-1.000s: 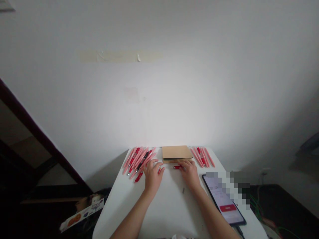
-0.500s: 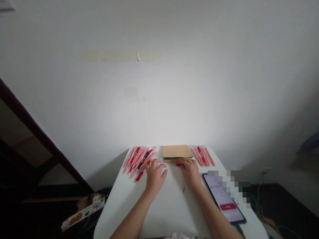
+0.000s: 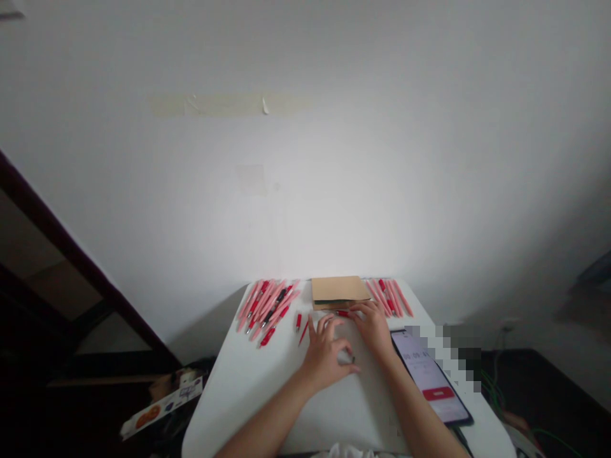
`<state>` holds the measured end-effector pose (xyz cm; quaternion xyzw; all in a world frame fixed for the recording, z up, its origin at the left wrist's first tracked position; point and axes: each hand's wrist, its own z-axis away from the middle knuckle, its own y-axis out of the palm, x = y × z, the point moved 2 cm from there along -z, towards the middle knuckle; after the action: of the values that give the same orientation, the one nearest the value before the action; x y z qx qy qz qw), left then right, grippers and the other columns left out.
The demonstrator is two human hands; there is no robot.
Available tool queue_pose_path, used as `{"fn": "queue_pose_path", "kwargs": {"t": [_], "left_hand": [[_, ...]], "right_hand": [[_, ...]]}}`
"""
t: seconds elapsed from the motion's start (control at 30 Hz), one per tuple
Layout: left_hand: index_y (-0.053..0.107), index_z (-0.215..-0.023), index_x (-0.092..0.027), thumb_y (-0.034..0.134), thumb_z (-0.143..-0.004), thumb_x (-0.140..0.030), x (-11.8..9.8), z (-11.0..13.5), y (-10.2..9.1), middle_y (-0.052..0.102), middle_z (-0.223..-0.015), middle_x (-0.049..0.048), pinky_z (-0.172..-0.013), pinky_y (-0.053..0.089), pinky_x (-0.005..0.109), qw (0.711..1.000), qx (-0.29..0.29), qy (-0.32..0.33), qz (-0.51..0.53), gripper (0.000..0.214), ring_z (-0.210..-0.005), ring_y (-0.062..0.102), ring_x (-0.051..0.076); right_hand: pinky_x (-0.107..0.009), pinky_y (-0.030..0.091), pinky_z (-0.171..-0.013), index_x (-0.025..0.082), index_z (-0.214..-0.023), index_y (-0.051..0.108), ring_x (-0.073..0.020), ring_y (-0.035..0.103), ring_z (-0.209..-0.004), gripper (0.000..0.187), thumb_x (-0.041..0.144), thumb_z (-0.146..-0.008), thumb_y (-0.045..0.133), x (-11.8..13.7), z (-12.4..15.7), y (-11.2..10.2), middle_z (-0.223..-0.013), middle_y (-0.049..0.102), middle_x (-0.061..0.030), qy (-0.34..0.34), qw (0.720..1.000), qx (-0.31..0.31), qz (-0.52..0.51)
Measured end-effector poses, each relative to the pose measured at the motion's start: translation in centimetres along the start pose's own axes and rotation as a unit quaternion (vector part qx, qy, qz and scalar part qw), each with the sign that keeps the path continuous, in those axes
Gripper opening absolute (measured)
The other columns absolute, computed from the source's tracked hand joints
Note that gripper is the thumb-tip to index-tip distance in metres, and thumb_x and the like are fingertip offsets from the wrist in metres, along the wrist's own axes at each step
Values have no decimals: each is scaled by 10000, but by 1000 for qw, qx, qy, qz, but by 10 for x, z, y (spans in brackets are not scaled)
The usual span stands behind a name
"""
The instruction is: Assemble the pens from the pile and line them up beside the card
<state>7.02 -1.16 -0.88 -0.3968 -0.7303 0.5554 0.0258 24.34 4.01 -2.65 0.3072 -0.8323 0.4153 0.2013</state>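
My left hand point(image 3: 324, 356) is over the middle of the white table, its thumb and index finger closing on a tiny dark piece point(image 3: 353, 360) that looks like a pen spring. The other fingers of that hand are spread. My right hand point(image 3: 373, 324) rests by the notebook's front edge, fingertips closed on a red pen part point(image 3: 342, 313). To the left of my left hand lie a short red pen piece point(image 3: 298, 322) and a thin red refill point(image 3: 303, 333), partly hidden by the fingers.
A pile of pink, red and black pens point(image 3: 267, 308) lies at the table's back left. Beside the brown notebook point(image 3: 340, 288) more pens point(image 3: 390, 299) lie in a row. A phone point(image 3: 432, 381) showing a timer lies at the right edge. Behind stands a wall point(image 3: 305, 210).
My left hand has moved right and nearer me, from beside the pen pile to the tiny dark piece, uncovering the short red piece and refill. My right hand has stayed about where it was.
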Motion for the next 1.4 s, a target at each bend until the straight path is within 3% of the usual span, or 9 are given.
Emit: {"fn": "queue_pose_path", "kwargs": {"t": [0.33, 0.77, 1.1, 1.4], "left_hand": [[735, -750, -296, 793, -732, -274, 10, -3, -1, 590, -1318, 15, -1145, 115, 721, 998, -26, -43, -22, 65, -1343, 401, 320], [704, -780, -248, 697, -801, -170, 33, -5, -23, 594, -1306, 50, -1107, 143, 766, 982, -83, -126, -111, 82, -1339, 409, 334], [701, -762, -225, 699, -802, -188, 47, -4, -33, 604, -1256, 79, -1094, 185, 777, 945, -169, -190, -204, 55, -1289, 445, 363], [697, -727, -220, 676, -813, -200, 51, -2, -32, 606, -1228, 91, -1078, 220, 775, 939, -174, -194, -225, 91, -1277, 441, 356]], "right_hand": [[-409, 442, -882, 221, -834, 753, -271, 571, -976, 158, 308, -869, 625, -6, 0, 3, -921, 716, -86, -3, 1000, -16, 10], [-421, 458, -896, 236, -861, 756, -280, 578, -1013, 177, 320, -871, 601, -6, 0, 6, -959, 720, -89, -2, 1000, -12, -5], [-412, 462, -882, 231, -866, 754, -263, 594, -987, 198, 327, -891, 583, -9, 1, 9, -960, 722, -89, -16, 1000, -7, -4], [-405, 448, -900, 230, -872, 753, -268, 574, -1013, 210, 322, -908, 567, -9, 1, 10, -967, 721, -85, -12, 1000, -4, -9]]}}
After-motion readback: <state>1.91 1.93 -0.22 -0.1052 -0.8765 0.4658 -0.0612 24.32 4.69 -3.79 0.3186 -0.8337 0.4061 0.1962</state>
